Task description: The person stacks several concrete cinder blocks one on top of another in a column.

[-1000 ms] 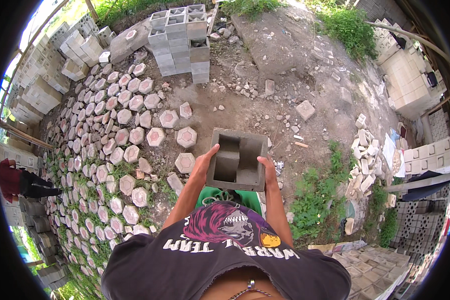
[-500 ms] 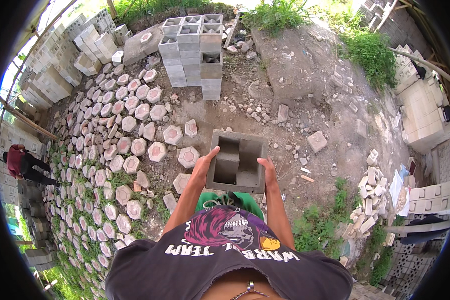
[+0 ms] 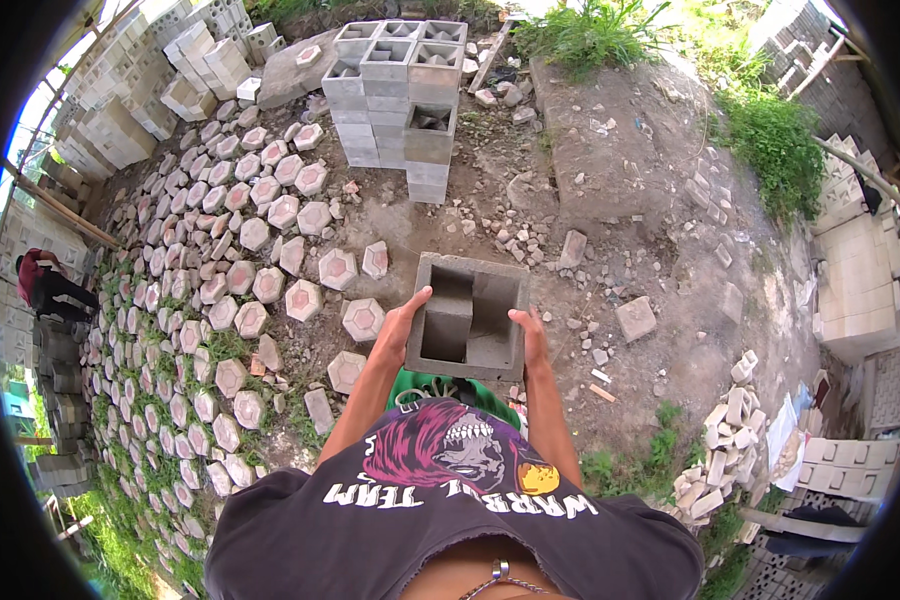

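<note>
A grey hollow concrete block is held level in front of my body, its open cavities facing up. My left hand grips its left side, thumb at the rim. On the opposite side my right hand presses with its thumb at the edge; the other fingers of both hands are mostly hidden behind the block. Ahead, beyond the held block, stands a stack of similar hollow blocks, with a lower column at its near right corner whose top cavity shows.
Many hexagonal pavers cover the ground to the left. Rubble and loose stones lie near the stack. A heap of broken pieces sits at right. Block walls rise far left, where another person bends over.
The held block stays in both hands and sits slightly further left and higher in view. The stack and ground have shifted in the picture as my view turns. The other person bends lower.
</note>
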Motion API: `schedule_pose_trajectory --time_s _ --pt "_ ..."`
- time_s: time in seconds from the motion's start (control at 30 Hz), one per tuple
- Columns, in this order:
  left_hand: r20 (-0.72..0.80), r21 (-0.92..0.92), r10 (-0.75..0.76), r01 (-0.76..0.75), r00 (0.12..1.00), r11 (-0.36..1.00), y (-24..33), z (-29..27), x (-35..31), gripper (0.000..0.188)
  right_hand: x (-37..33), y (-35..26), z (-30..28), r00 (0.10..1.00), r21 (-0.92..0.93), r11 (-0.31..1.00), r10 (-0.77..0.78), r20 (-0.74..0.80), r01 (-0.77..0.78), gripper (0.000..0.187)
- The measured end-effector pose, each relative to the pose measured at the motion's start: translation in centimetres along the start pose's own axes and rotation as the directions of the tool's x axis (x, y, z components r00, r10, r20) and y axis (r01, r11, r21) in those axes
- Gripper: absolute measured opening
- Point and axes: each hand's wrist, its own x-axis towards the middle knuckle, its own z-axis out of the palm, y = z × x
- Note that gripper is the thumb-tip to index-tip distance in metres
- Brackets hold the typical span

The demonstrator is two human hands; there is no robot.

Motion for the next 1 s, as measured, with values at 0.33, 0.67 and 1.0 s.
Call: schedule_pose_trajectory --time_s 0.33,0.67,1.0 --pt "-0.008 -0.041 0.01 -0.011 1.0 0.999 6.8 0.1 8.0 0.058 9.1 -3.9 4.5 0.993 -0.043 0.997 0.07 0.09 -0.067 0.098" --pt "0.03 0.135 0.017 -0.02 0.999 0.991 18.7 -1.2 18.0 0.057 21.5 -5.5 12.4 1.0 -0.054 0.999 -0.006 0.008 0.007 0.084" --pt "-0.05 0.338 -0.033 0.048 0.998 0.94 24.5 -3.2 25.7 0.066 31.0 -4.7 16.4 0.996 0.117 0.99 0.079 0.043 -0.083 0.082"
